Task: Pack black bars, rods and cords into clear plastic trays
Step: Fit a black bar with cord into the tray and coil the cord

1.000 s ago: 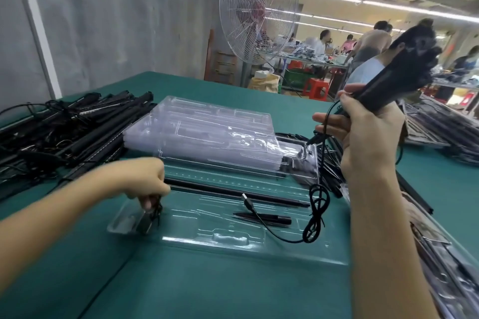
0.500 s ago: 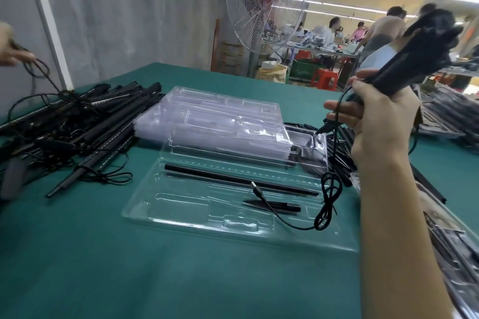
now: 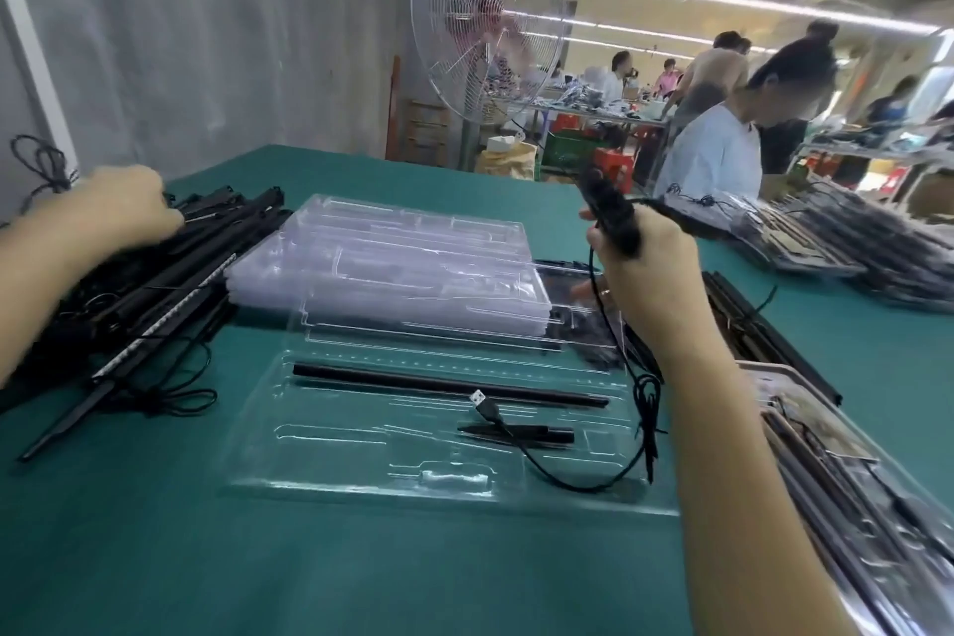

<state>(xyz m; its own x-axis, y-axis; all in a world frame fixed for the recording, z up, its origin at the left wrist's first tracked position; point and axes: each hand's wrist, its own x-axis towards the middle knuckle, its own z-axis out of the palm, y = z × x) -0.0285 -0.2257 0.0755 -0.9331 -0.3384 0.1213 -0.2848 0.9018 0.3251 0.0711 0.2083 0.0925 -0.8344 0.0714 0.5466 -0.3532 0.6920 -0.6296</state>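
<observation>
Lowered now, our left hand (image 3: 121, 209) rests on the matte bar pile (image 3: 170, 284) — grip unclear; our right hand (image 3: 648, 269) clenches a rounded rod (image 3: 609, 217), cord (image 3: 488, 409) trailing across the glossy tray (image 3: 335, 455)

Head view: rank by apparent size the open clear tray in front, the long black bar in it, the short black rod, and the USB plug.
1. open clear tray
2. long black bar
3. short black rod
4. USB plug
All lie at similar distance, so nearness hardly skews this.
</observation>
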